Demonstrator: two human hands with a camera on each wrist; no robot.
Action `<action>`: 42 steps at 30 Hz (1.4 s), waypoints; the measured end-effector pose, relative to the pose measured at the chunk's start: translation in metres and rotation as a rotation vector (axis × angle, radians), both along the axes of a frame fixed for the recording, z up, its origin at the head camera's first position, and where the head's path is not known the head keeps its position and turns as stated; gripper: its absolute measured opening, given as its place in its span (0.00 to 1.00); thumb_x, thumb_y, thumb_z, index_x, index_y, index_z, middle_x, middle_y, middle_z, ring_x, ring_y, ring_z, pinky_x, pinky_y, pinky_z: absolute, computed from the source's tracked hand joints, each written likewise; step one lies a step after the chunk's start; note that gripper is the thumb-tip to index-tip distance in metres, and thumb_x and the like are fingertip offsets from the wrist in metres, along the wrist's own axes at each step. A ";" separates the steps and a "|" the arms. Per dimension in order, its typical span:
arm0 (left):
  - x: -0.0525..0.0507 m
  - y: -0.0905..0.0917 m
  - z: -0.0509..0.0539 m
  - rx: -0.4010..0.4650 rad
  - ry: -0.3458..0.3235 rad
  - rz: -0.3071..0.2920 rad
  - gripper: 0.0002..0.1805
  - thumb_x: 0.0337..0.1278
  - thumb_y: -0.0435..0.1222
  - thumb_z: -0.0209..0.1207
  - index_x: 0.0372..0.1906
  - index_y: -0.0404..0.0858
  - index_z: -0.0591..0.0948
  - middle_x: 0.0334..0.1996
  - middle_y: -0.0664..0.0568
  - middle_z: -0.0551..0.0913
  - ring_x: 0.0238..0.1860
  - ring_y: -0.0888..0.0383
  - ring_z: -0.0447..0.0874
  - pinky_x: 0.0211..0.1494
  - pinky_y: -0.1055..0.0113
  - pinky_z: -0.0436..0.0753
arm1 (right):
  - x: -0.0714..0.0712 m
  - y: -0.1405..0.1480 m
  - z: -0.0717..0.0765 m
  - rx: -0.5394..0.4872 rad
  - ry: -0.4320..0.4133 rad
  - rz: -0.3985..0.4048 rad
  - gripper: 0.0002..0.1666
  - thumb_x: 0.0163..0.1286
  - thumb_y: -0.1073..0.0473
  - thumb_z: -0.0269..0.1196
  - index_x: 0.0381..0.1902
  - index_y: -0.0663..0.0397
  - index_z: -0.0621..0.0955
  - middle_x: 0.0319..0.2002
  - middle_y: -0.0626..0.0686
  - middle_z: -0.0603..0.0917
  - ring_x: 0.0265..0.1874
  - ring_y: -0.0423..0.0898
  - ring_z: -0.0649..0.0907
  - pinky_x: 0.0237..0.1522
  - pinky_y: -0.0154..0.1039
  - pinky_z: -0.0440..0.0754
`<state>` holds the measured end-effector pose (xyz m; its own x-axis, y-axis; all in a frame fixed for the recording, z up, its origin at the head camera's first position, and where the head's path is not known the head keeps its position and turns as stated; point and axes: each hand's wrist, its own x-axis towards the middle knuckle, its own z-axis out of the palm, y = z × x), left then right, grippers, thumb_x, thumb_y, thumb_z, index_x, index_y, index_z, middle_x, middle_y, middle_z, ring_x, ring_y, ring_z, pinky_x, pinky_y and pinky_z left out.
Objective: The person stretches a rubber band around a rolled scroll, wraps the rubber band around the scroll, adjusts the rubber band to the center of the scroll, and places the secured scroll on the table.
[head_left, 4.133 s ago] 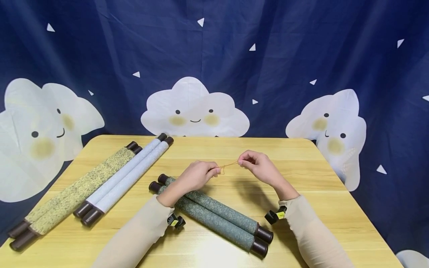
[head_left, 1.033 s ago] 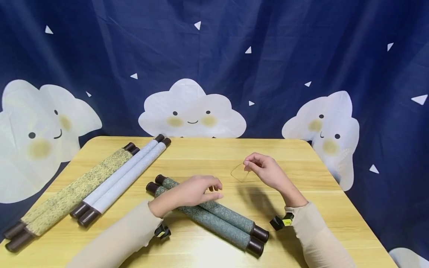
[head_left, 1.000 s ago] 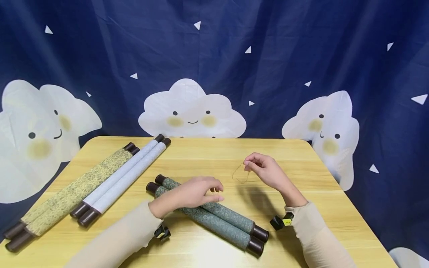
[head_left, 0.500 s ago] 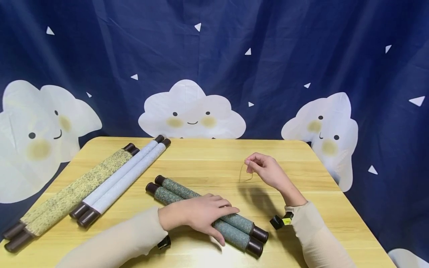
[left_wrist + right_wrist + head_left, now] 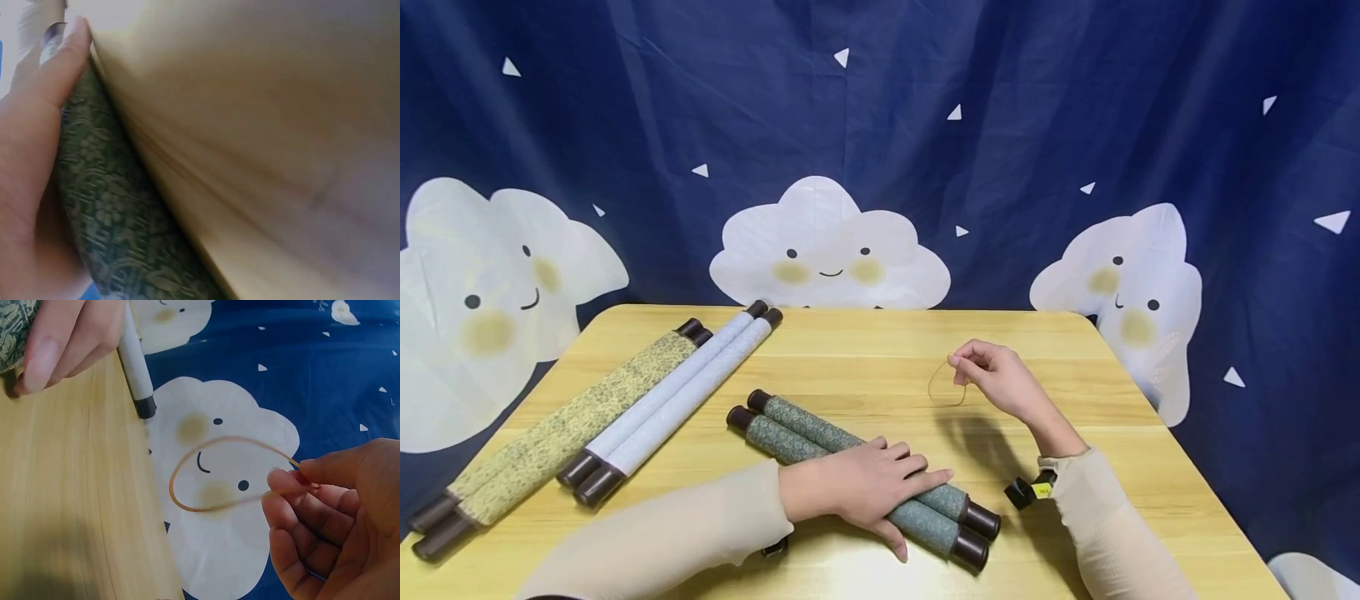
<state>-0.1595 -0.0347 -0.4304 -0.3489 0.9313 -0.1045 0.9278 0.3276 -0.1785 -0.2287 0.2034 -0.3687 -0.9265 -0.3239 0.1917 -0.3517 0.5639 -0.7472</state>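
In the head view my left hand (image 5: 876, 485) lies across a green patterned scroll (image 5: 784, 442) rolled onto two dark-capped rods. Its thumb sits on the near side and its fingers reach over the far roll; the left wrist view shows the thumb along the green fabric (image 5: 119, 212). To the right, above the table, my right hand (image 5: 997, 385) pinches a thin orange rubber band (image 5: 172, 485) between thumb and index finger. The band hangs as an open loop, apart from the scroll.
At the left of the wooden table (image 5: 865, 354) lie a yellow patterned scroll (image 5: 576, 417) and a pale blue scroll (image 5: 696, 396), side by side and slanted. Behind the table hangs a dark blue curtain (image 5: 880, 108) with white clouds.
My left hand has let go of the rubber band stretched between both hands and moved down and right onto the green scroll. My right hand has kept the band, staying nearly in place.
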 end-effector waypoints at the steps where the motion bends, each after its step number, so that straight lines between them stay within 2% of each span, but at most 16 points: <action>1: -0.001 0.001 0.000 -0.007 0.016 -0.004 0.59 0.44 0.80 0.37 0.79 0.49 0.50 0.58 0.57 0.71 0.52 0.60 0.71 0.47 0.65 0.76 | 0.000 0.000 0.000 0.002 -0.002 0.001 0.11 0.74 0.53 0.59 0.38 0.52 0.83 0.27 0.50 0.84 0.32 0.47 0.83 0.36 0.43 0.79; 4: -0.004 0.003 -0.001 -0.018 0.046 -0.017 0.57 0.46 0.80 0.37 0.77 0.50 0.54 0.54 0.57 0.72 0.48 0.61 0.71 0.43 0.66 0.77 | -0.001 0.002 0.000 0.005 -0.006 -0.001 0.11 0.75 0.52 0.58 0.39 0.52 0.83 0.28 0.53 0.85 0.33 0.45 0.84 0.38 0.44 0.80; 6: -0.006 0.004 0.000 -0.022 0.048 -0.021 0.55 0.48 0.79 0.38 0.76 0.50 0.57 0.52 0.57 0.73 0.47 0.61 0.72 0.43 0.67 0.77 | -0.002 0.003 0.001 0.005 -0.008 -0.007 0.11 0.75 0.52 0.58 0.39 0.51 0.83 0.28 0.53 0.85 0.32 0.48 0.83 0.35 0.43 0.79; 9: -0.009 0.006 0.003 -0.021 0.029 -0.014 0.51 0.51 0.77 0.40 0.74 0.51 0.59 0.51 0.57 0.73 0.47 0.61 0.72 0.44 0.67 0.79 | -0.003 0.004 0.001 0.008 -0.010 -0.015 0.12 0.75 0.52 0.58 0.39 0.53 0.83 0.28 0.51 0.84 0.32 0.49 0.82 0.32 0.43 0.78; 12: -0.013 0.005 0.005 -0.012 0.015 0.006 0.50 0.53 0.76 0.41 0.73 0.50 0.60 0.51 0.55 0.74 0.48 0.61 0.74 0.46 0.67 0.79 | -0.005 0.005 0.003 0.003 -0.004 -0.013 0.12 0.75 0.54 0.57 0.40 0.55 0.83 0.27 0.50 0.84 0.32 0.48 0.82 0.34 0.44 0.79; 17: -0.022 0.002 0.011 0.045 -0.018 0.062 0.49 0.53 0.75 0.45 0.73 0.48 0.61 0.50 0.53 0.75 0.45 0.59 0.77 0.48 0.66 0.81 | -0.009 0.007 0.006 -0.007 0.007 -0.015 0.10 0.76 0.58 0.56 0.40 0.55 0.83 0.28 0.51 0.84 0.33 0.46 0.84 0.40 0.44 0.80; 21: -0.029 0.000 0.017 0.080 -0.055 0.122 0.50 0.54 0.73 0.48 0.73 0.46 0.60 0.50 0.52 0.75 0.40 0.58 0.79 0.47 0.65 0.82 | -0.011 0.011 0.008 -0.012 0.012 -0.035 0.10 0.76 0.57 0.56 0.39 0.54 0.82 0.28 0.51 0.84 0.34 0.47 0.84 0.39 0.45 0.80; 24: -0.033 0.000 0.020 0.087 -0.095 0.171 0.51 0.53 0.73 0.48 0.74 0.45 0.59 0.50 0.50 0.75 0.37 0.59 0.79 0.45 0.66 0.82 | -0.011 0.015 0.009 -0.027 0.013 -0.049 0.11 0.76 0.56 0.57 0.41 0.58 0.82 0.29 0.54 0.85 0.34 0.48 0.85 0.39 0.46 0.80; 28: -0.038 0.001 0.024 0.117 -0.168 0.230 0.52 0.53 0.72 0.49 0.75 0.43 0.58 0.54 0.48 0.75 0.42 0.57 0.80 0.48 0.65 0.82 | -0.011 0.019 0.008 -0.055 0.001 -0.053 0.13 0.75 0.56 0.57 0.42 0.61 0.82 0.29 0.55 0.85 0.35 0.49 0.85 0.41 0.48 0.81; 32: -0.042 -0.001 0.029 0.170 -0.210 0.274 0.52 0.54 0.71 0.51 0.76 0.43 0.57 0.60 0.46 0.73 0.50 0.52 0.80 0.54 0.60 0.81 | -0.011 0.021 0.007 -0.082 -0.003 -0.045 0.13 0.75 0.55 0.57 0.41 0.61 0.82 0.28 0.54 0.84 0.35 0.48 0.85 0.44 0.48 0.81; 37: -0.046 -0.003 0.032 0.217 -0.236 0.327 0.52 0.54 0.71 0.51 0.76 0.45 0.56 0.62 0.46 0.73 0.52 0.50 0.80 0.55 0.56 0.80 | -0.011 0.023 0.008 -0.108 0.000 -0.049 0.13 0.75 0.55 0.57 0.41 0.61 0.82 0.28 0.54 0.83 0.34 0.47 0.85 0.44 0.42 0.83; 42: -0.050 -0.004 0.034 0.248 -0.249 0.366 0.52 0.54 0.72 0.49 0.76 0.45 0.57 0.62 0.46 0.73 0.53 0.49 0.80 0.55 0.55 0.80 | -0.012 0.024 0.010 -0.116 0.016 -0.065 0.13 0.75 0.55 0.58 0.40 0.61 0.82 0.27 0.54 0.83 0.33 0.51 0.85 0.42 0.38 0.83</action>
